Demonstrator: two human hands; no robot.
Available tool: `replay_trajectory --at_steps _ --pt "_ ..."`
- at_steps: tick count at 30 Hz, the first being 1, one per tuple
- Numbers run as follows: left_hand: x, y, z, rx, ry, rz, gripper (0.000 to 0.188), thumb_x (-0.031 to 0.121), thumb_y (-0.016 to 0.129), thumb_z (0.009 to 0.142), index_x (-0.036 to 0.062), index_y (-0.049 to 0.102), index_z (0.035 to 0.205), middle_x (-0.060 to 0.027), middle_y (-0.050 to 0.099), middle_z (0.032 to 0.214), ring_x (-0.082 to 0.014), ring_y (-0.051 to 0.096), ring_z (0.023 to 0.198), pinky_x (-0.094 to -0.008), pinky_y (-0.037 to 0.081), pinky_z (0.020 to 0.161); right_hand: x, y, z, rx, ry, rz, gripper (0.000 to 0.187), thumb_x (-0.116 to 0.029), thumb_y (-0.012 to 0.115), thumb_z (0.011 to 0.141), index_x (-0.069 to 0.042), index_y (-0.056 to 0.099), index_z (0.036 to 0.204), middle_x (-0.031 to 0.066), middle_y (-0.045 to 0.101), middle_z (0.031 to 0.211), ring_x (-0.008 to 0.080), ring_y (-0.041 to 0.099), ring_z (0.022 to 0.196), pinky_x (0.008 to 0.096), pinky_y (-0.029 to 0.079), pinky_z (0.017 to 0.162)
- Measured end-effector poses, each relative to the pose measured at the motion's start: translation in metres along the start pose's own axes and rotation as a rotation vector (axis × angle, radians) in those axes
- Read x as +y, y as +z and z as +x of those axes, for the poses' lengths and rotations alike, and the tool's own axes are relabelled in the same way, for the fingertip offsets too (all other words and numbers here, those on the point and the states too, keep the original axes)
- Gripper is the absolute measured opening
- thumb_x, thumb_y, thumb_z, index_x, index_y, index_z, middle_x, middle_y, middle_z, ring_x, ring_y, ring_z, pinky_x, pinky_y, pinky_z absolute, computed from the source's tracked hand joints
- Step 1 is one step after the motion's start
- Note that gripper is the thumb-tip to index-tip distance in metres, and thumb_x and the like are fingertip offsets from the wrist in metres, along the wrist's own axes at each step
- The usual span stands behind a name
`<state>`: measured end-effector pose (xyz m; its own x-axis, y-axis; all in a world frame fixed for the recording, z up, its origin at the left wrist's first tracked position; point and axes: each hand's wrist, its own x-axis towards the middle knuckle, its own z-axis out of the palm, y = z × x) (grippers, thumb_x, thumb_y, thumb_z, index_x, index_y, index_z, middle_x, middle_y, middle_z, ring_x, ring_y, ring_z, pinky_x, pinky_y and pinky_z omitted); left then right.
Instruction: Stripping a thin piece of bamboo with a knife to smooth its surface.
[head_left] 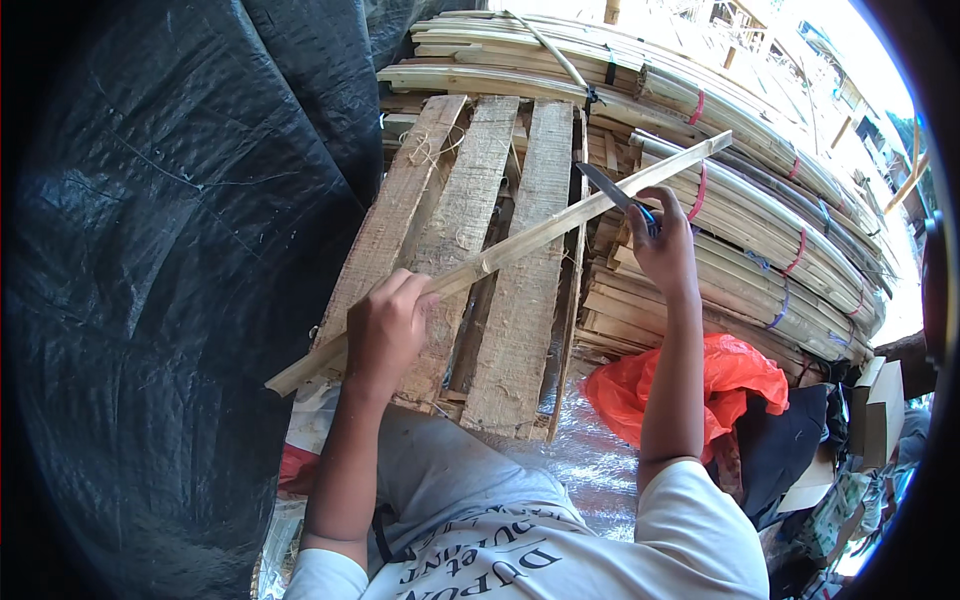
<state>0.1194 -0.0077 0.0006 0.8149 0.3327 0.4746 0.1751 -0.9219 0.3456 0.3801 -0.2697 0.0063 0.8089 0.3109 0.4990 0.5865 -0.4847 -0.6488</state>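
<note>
Left hand (385, 325), over the slatted platform (520, 340), is clamped on the long wooden strip (540, 236), unsevered; by the right hand (665, 245) the knife (605, 187) is gripped, blade across it. How much is smoothed or left rough cannot be told.

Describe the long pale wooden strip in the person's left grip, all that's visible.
The long pale tan wooden strip looks like split bamboo: narrow, nearly straight, with a node-like ridge near mid-length. It slants from lower left to upper right, crossing above the rough brown slatted wooden platform; contact there is unclear. The left grip closes around its lower part. The dark-bladed knife in the right grip crosses its upper part.
</note>
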Motion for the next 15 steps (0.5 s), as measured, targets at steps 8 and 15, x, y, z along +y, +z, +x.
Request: replay_trajectory --at_steps 8,15 --pt "-0.016 0.011 0.006 0.117 0.042 -0.116 0.016 0.017 0.084 0.083 0.0093 0.076 0.095 -0.0069 0.071 0.085 -0.0330 0.071 0.078 -0.0425 0.053 0.066 0.012 0.011 0.006 0.060 0.106 0.068 0.016 -0.014 0.075 0.098 -0.001 0.069 0.106 0.0201 0.071 0.079 0.0281 0.066 0.064 0.0388 0.050 0.065" --pt "-0.017 0.014 0.005 0.119 0.041 -0.075 0.015 0.017 0.085 0.082 0.0113 0.078 0.094 -0.0063 0.070 0.083 -0.0308 0.070 0.075 -0.0418 0.052 0.064 -0.035 0.047 -0.019 -0.019 0.149 0.153 0.024 -0.020 0.077 0.097 0.003 0.074 0.093 0.0256 0.073 0.081 0.0332 0.067 0.062 0.0427 0.050 0.062"
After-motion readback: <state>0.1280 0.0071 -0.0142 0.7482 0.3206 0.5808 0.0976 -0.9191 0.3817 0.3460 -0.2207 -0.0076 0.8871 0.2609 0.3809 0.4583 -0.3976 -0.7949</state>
